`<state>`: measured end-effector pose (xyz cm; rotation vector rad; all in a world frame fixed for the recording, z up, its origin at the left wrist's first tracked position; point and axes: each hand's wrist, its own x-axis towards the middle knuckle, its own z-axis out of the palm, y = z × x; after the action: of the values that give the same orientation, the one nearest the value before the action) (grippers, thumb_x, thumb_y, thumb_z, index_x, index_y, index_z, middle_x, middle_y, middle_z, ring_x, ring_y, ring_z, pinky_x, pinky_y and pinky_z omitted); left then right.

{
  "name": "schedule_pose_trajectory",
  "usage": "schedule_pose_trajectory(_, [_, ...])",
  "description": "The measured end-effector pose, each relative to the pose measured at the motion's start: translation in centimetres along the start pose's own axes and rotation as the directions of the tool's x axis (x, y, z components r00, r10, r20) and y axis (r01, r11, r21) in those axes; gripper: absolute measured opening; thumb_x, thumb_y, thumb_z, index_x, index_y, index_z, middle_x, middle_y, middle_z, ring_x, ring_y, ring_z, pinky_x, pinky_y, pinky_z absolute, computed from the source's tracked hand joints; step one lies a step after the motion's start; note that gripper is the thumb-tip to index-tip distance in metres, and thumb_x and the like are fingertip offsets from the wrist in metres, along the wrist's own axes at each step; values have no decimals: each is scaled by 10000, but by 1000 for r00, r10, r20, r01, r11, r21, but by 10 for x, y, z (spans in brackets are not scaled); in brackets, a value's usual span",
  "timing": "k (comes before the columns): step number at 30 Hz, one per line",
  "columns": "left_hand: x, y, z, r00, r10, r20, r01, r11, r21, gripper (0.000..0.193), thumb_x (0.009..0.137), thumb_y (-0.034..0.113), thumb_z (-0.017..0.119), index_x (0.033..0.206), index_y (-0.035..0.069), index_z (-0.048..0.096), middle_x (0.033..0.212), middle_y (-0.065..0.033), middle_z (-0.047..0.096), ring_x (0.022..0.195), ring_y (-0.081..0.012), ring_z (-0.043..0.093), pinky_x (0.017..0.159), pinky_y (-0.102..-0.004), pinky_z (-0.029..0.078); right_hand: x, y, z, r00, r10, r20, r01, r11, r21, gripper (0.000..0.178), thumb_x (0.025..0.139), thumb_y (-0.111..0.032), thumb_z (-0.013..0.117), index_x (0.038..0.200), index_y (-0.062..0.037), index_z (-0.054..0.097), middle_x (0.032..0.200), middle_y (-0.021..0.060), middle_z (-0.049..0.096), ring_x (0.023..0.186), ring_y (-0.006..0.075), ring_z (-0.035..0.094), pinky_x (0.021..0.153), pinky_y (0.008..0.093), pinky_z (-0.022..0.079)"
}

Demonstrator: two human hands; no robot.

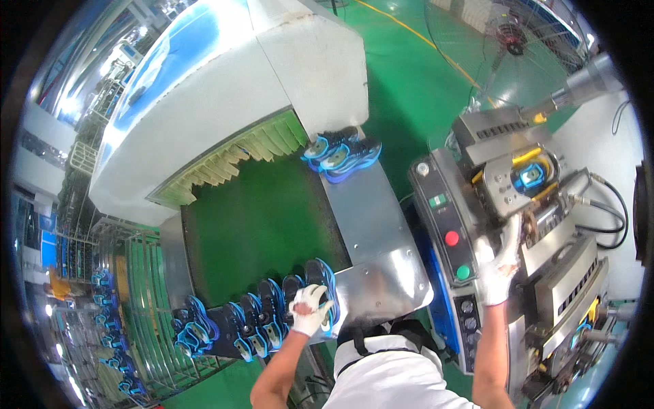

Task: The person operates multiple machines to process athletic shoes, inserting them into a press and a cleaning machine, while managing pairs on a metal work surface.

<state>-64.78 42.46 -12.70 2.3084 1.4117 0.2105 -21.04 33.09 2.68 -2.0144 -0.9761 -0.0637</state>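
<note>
My left hand (310, 309), in a white glove, lies over the left side of a black shoe with a blue sole edge (328, 281). Its fingers are apart; whether they touch the shoe, I cannot tell. That shoe stands at the right end of a row of similar shoes (249, 317) along the near edge of a green conveyor belt (252, 225). On the right, my right hand (497, 267), also gloved, reaches over a press machine (477, 184) with fingers stretched out, holding nothing I can see. A blue shoe part (530, 177) sits in the press's upper clamp.
A large white tunnel machine (306, 61) with a strip curtain (231, 160) spans the belt. Two shoes (344, 155) rest on the metal side plate (371, 211). Red button (452, 238) and green button (463, 273) are by my right hand. A caged fan (511, 41) stands behind; racks (146, 293) stand left.
</note>
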Motion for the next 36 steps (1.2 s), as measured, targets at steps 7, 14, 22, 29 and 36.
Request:
schedule_pose_trajectory(7, [86, -16, 4, 966, 247, 74, -230, 955, -187, 374, 1002, 365, 537, 864, 73, 724, 953, -148, 683, 914, -356, 669, 818, -458, 528, -114, 82, 55, 864, 310, 396, 24, 761, -648, 991, 840, -347, 705, 1604, 49, 214, 1684, 276, 153, 1565, 453, 116, 1257, 589, 63])
schedule_pose_trajectory(14, [123, 23, -15, 974, 176, 144, -96, 893, -440, 589, 1088, 382, 302, 831, 17, 686, 705, -83, 650, 640, -175, 577, 637, -333, 472, -157, -33, -8, 794, 281, 538, -285, 955, -78, 947, 848, -394, 754, 1576, 28, 318, 1621, 291, 315, 1528, 386, 300, 1247, 428, 251])
schedule_pose_trajectory(22, [96, 45, 37, 906, 411, 102, -357, 871, -338, 213, 976, 159, 493, 867, 44, 635, 867, -174, 657, 819, -332, 661, 726, -446, 527, -244, -31, -20, 615, 396, 682, -494, 867, -58, 914, 823, -416, 774, 1547, -4, 399, 1535, 229, 491, 1442, 351, 461, 1186, 406, 362])
schedule_pose_trajectory(29, [-1, 76, 84, 944, 326, 58, -315, 938, -144, 223, 919, 340, 665, 952, 133, 740, 1053, -87, 687, 1013, -328, 639, 833, -501, 500, -312, 8, 27, 502, 426, 753, -576, 814, -76, 953, 791, -323, 815, 1544, 52, 366, 1516, 273, 488, 1443, 360, 453, 1178, 407, 371])
schedule_pose_trajectory(36, [-109, 15, 6, 983, 56, -176, -95, 971, -219, 527, 877, 249, 766, 1323, 34, 586, 1347, -178, 586, 1259, -366, 565, 1052, -450, 459, -302, -9, 125, 547, 313, 776, -308, 938, -161, 1098, 777, -367, 820, 1605, 9, 204, 1606, 243, 361, 1494, 361, 366, 1218, 490, 275])
